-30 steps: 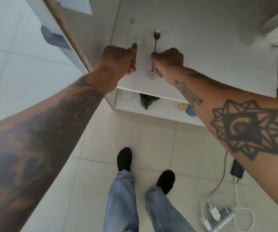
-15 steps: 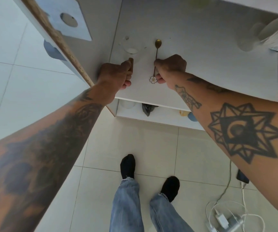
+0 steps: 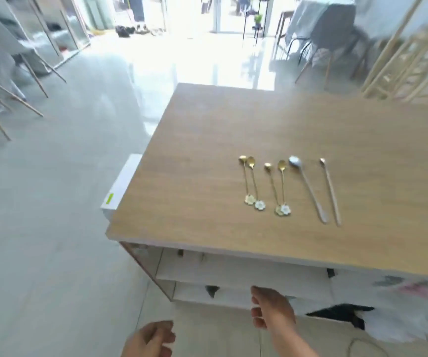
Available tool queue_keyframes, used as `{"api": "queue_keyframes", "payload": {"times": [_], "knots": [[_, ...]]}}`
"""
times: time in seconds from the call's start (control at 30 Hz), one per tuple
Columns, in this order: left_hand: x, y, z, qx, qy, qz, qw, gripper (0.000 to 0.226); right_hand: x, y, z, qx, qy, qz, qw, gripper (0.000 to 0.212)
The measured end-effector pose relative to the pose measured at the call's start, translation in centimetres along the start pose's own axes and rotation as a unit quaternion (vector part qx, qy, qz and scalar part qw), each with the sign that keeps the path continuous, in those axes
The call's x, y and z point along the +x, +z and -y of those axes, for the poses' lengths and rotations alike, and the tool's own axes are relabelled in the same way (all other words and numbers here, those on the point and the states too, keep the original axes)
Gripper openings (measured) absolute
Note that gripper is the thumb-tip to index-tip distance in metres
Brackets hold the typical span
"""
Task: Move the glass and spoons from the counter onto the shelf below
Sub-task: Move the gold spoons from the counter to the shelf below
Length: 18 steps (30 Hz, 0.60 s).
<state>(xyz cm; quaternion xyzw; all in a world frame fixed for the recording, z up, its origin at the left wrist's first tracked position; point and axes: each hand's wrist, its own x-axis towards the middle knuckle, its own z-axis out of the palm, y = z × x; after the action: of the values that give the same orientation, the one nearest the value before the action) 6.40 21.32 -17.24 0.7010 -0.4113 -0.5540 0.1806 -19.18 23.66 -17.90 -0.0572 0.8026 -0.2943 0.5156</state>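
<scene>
Lying in a row on the wooden surface (image 3: 207,155) are six spoons: four gold spoons with flower-shaped ends, then two longer silver ones to their right. First gold pair (image 3: 251,184) lies close together, handles nearly touching, flowers at the near end; second gold pair (image 3: 278,188) just right of it, flower ends overlapping. Big silver spoon (image 3: 308,189) has the wider bowl, thin silver spoon (image 3: 331,191) just beside it, the two angled slightly apart at the bowls. All bowls point away from the person. Glass not visible on the surface. Shelf (image 3: 233,271) below shows white under the near edge, something small and dark on it, blurred, can't tell what. Both hands low in front of the shelf, well apart from the spoons. Left hand (image 3: 148,340) at bottom edge, fingers loosely curled, holding nothing visible. Right hand (image 3: 272,309) higher, fingers bent and slightly apart, empty. White box (image 3: 121,186) with a green mark sticks out at the surface's left side. Chairs (image 3: 6,81) far left, grey floor, frame motion-blurred.
</scene>
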Motion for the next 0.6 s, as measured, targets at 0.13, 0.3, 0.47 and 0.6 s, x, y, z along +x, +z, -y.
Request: {"api": "queue_keyframes", "payload": {"times": [0.13,0.3,0.47,0.6], "knots": [[-6.8,0.9,-4.6,0.059,0.073,0.039,0.995,0.043,-6.2,-8.6,0.7,-0.046,-0.011,0.035,0.998,0.028],[-10.7,1.3,-13.9,0.057,0.130,0.121,0.982,0.027,-10.3,-16.6,3.1,-0.075,-0.089,0.067,0.991,0.023],[-9.1,3.5,-22.1,0.043,0.202,0.098,0.973,0.017,-11.2,-18.2,9.5,-0.071,-0.180,0.029,0.981,0.015],[-5.6,5.7,-27.2,0.109,0.224,0.071,0.966,0.016,-10.6,-16.3,15.4,-0.071,-0.225,-0.017,0.972,0.011]]}}
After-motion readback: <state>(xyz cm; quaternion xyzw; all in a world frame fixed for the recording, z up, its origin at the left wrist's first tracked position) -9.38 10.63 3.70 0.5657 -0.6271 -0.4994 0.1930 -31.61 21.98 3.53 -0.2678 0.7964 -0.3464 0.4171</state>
